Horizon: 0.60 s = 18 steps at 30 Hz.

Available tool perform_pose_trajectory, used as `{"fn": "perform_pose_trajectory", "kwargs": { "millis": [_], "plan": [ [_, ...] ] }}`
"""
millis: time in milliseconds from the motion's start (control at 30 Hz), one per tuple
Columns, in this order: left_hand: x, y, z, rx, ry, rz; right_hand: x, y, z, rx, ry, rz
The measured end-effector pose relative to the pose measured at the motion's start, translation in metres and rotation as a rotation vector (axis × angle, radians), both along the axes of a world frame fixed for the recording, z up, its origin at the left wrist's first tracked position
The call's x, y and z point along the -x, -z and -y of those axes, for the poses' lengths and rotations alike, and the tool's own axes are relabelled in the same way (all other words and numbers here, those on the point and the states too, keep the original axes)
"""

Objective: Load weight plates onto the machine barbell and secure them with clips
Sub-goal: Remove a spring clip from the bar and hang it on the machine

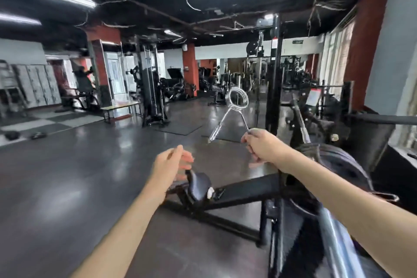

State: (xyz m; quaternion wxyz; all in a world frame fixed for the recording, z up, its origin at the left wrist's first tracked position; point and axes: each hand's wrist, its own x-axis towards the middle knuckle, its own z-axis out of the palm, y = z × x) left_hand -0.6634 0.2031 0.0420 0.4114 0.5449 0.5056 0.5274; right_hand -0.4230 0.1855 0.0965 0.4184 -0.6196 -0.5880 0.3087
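Right hand (261, 144): curled round one handle of the spring clip (234, 110), coil held up high, other handle free and angled down-left.
Left hand (173, 162): holding nothing, fingers relaxed and loosely spread, hovering below and left of clip, over the black pad (198, 187).
Clip: in the air, well apart from the bar, not yet on any sleeve.
Plates (338, 165): dark stack already on the machine, lower right, just behind the right forearm; edges blurred, count unclear.
Bar (338, 230): grey sleeve end running toward lower right corner, bare past the plates.
Step, judged: plates on, clip about to be fitted.
Doing it well: bring left hand up to the free handle, or take both handles in one grip; squeeze handles together so the coil widens; line coil square with the sleeve end; slide along until touching the outer plate; release only then, so the spring bites the sleeve.
Check after: tug on the clip; no gap between clip and plate.
Risk: one-handle hold lets the clip swing; a skewed coil likely to jam on the sleeve tip; fingers easily nipped between handles.
Writing: a red and white placard (313, 97) on a far rack, and a small green sign (297, 42) high on the back wall; both too blurred to read. No brand legible on plates, clip or machine.
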Motion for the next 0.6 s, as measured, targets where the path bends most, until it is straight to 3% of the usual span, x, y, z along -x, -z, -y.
{"fn": "perform_pose_trajectory", "kwargs": {
  "millis": [167, 300, 467, 600],
  "plan": [
    [0.109, 0.033, -0.029, 0.169, 0.029, 0.286, 0.120, 0.033, -0.038, -0.005, -0.177, 0.512],
    [0.161, 0.056, -0.079, 0.272, 0.095, 0.437, 0.207, 0.075, -0.087, 0.033, -0.287, 0.702],
    [0.223, 0.080, -0.168, 0.330, 0.098, 0.641, 0.286, 0.117, -0.186, 0.039, -0.368, 0.735],
    [0.276, 0.095, -0.254, 0.345, 0.039, 0.758, 0.337, 0.135, -0.282, 0.011, -0.368, 0.530]
  ]
}}
